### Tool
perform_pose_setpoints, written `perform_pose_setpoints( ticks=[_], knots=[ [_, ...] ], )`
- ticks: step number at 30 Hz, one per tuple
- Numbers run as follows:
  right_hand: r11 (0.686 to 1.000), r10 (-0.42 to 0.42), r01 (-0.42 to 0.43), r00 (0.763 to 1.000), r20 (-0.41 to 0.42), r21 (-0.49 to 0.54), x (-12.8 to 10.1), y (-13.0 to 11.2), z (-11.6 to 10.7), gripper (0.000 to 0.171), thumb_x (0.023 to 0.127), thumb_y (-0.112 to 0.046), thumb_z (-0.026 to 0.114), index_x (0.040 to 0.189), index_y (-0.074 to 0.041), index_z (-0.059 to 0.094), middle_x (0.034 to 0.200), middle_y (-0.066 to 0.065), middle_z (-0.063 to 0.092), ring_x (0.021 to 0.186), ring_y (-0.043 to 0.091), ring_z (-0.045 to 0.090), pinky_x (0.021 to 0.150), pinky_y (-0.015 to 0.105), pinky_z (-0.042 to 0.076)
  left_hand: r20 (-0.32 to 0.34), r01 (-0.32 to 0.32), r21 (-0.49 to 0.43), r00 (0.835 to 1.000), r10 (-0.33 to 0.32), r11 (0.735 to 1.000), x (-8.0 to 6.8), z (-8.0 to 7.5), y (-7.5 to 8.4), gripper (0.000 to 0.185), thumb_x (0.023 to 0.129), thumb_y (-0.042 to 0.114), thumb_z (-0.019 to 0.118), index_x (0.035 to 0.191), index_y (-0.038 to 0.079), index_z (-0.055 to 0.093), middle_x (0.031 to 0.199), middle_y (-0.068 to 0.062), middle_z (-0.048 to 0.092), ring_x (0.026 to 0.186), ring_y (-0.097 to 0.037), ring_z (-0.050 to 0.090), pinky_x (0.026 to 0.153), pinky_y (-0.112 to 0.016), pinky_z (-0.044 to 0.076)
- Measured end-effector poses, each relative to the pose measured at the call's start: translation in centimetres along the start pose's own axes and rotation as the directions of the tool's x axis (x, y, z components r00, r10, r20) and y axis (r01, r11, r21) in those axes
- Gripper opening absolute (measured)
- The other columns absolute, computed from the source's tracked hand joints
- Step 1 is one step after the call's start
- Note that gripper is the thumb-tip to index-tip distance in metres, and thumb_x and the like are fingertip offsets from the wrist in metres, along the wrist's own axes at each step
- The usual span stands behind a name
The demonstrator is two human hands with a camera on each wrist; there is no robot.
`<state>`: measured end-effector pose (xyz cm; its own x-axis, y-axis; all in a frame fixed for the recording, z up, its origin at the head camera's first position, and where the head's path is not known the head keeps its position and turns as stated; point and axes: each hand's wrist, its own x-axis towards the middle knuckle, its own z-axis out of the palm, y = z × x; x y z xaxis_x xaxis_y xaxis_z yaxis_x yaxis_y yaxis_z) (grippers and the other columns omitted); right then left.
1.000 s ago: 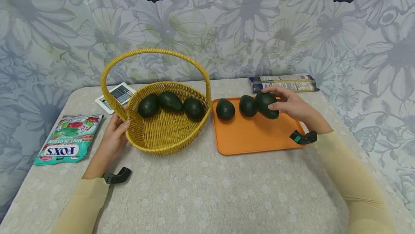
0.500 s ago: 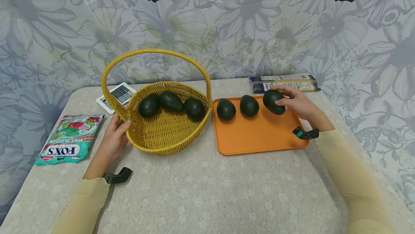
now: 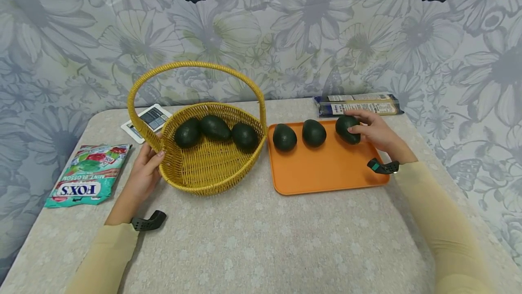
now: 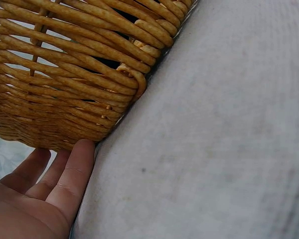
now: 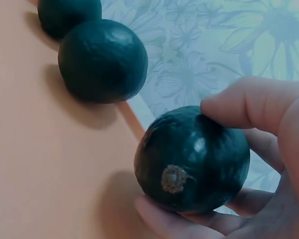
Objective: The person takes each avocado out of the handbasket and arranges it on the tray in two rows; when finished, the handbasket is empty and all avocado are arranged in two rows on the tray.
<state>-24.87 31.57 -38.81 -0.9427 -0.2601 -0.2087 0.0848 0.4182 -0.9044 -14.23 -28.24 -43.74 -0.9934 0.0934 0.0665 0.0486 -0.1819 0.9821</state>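
Observation:
My right hand grips a dark green avocado at the far right of the orange tray; in the right wrist view the fingers curl round the avocado just above the tray. Two more avocados lie in a row on the tray to its left. My left hand rests against the left wall of the yellow wicker basket, which holds three avocados. The left wrist view shows fingers touching the basket wall.
A green candy bag lies at the table's left edge. A small white device sits behind the basket. A long dark packet lies behind the tray by the wall. The basket's tall handle arches over it.
My right hand has carried the avocado rightward and down to the tray's far right corner. The left hand and basket have stayed put.

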Motion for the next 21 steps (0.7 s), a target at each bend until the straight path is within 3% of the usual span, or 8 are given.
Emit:
perform_pose_setpoints(
  ticks=[3,7,8,10,12,15,18,21],
  knots=[
    [0.999,-0.002,0.001,1.000,-0.029,-0.041,0.27,0.29,0.16,0.060,0.102,-0.013,0.061,0.156,-0.007,0.037,0.162,0.024,0.029,0.099,0.005,0.059,0.069,0.023,0.055,-0.009,0.015,0.013,1.000,-0.015,1.000,-0.02,0.05,0.04,0.057,0.109,0.016,0.046,0.161,0.024,0.025,0.140,0.008,0.041,0.121,-0.003,0.053,0.088,-0.015,0.054],
    [0.993,-0.012,0.004,0.997,-0.071,-0.114,0.68,0.71,0.37,0.059,0.101,-0.015,0.063,0.155,-0.007,0.040,0.159,0.022,0.034,0.129,0.032,0.050,0.071,0.018,0.051,-0.019,0.029,0.024,0.999,-0.029,0.999,-0.02,0.15,0.10,0.055,0.109,0.017,0.047,0.160,0.024,0.027,0.141,0.007,0.040,0.122,-0.004,0.050,0.088,-0.016,0.054],
    [0.992,-0.016,0.006,0.997,-0.075,-0.128,0.77,0.78,0.40,0.060,0.101,-0.015,0.063,0.155,-0.007,0.040,0.160,0.022,0.033,0.137,0.037,0.043,0.073,0.016,0.051,-0.020,0.032,0.025,0.999,-0.032,0.999,-0.02,0.16,0.11,0.055,0.109,0.017,0.047,0.160,0.025,0.027,0.141,0.007,0.040,0.122,-0.004,0.050,0.088,-0.016,0.054],
    [0.989,-0.017,0.005,0.997,-0.077,-0.145,0.89,0.85,0.46,0.059,0.100,-0.014,0.063,0.154,-0.006,0.040,0.162,0.022,0.030,0.149,0.043,0.028,0.090,0.023,0.053,-0.021,0.036,0.027,0.999,-0.036,0.999,0.02,0.16,0.09,0.053,0.109,0.017,0.047,0.158,0.025,0.028,0.143,0.006,0.039,0.122,-0.005,0.049,0.088,-0.016,0.054],
    [0.987,-0.010,-0.002,0.997,-0.079,-0.161,0.97,0.85,0.49,0.058,0.101,-0.014,0.063,0.154,-0.007,0.042,0.164,0.020,0.028,0.151,0.046,0.025,0.096,0.032,0.052,-0.024,0.043,0.033,0.999,-0.042,0.999,0.05,0.13,0.08,0.053,0.109,0.018,0.047,0.158,0.025,0.028,0.145,0.004,0.038,0.123,-0.005,0.049,0.088,-0.016,0.054],
    [0.984,-0.006,-0.008,0.997,-0.077,-0.180,1.00,0.83,0.55,0.058,0.101,-0.016,0.063,0.154,-0.008,0.042,0.166,0.017,0.025,0.151,0.047,0.025,0.098,0.035,0.050,-0.025,0.046,0.036,0.999,-0.046,0.998,0.11,0.04,0.02,0.055,0.109,0.018,0.047,0.160,0.026,0.026,0.146,0.003,0.037,0.123,-0.005,0.048,0.089,-0.015,0.053],
    [0.986,-0.004,-0.009,0.997,-0.072,-0.168,0.91,0.77,0.60,0.059,0.101,-0.016,0.063,0.155,-0.009,0.041,0.167,0.017,0.024,0.149,0.046,0.029,0.084,0.022,0.050,-0.023,0.045,0.036,0.999,-0.044,0.998,0.09,-0.04,-0.02,0.055,0.109,0.018,0.047,0.160,0.025,0.026,0.146,0.004,0.037,0.124,-0.005,0.048,0.089,-0.016,0.054],
    [0.989,0.002,-0.012,0.998,-0.070,-0.150,0.79,0.73,0.66,0.060,0.101,-0.016,0.062,0.156,-0.009,0.040,0.167,0.018,0.024,0.148,0.046,0.029,0.079,0.020,0.051,-0.019,0.044,0.032,0.999,-0.044,0.998,0.06,-0.12,-0.08,0.054,0.109,0.018,0.046,0.159,0.025,0.026,0.148,0.002,0.035,0.124,-0.005,0.049,0.088,-0.016,0.054]
  ],
)
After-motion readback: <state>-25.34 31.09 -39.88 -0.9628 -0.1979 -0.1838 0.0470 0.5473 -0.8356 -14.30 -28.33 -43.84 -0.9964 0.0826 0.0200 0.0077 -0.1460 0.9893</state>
